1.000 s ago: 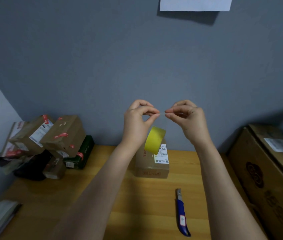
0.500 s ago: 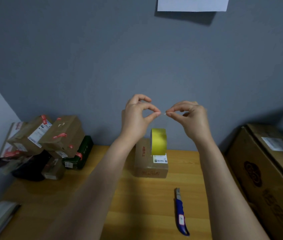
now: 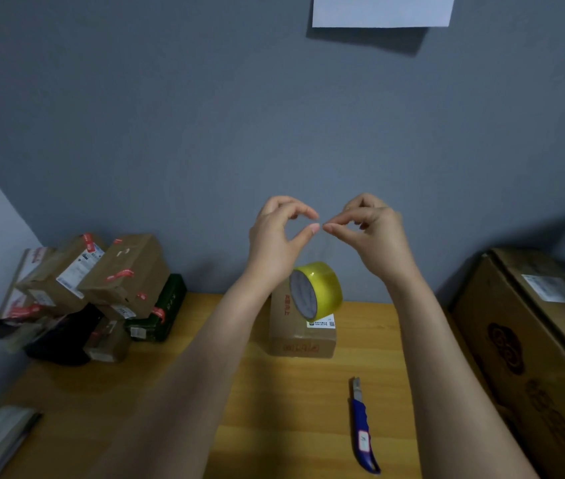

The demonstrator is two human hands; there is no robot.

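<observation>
A: What sat on the tabletop [image 3: 274, 426]?
B: A small cardboard box [image 3: 300, 337]. The yellow tape roll [image 3: 324, 288] hung just above it, axis near level, hollow core facing left and toward the camera.
A: The hands?
B: The left hand [image 3: 276, 240] and right hand [image 3: 374, 236], raised above the roll, each pinched its barely visible strip.

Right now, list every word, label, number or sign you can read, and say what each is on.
Nothing reads clearly.
Small cardboard box: red characters and a white code label, blurred.
Stacked parcels: white shipping labels, too small.
Large carton: dark emblem and characters, blurred.
Utility knife: white sticker, illegible.
Yellow tape roll: no print shows.
Wall sheet: blank.
</observation>
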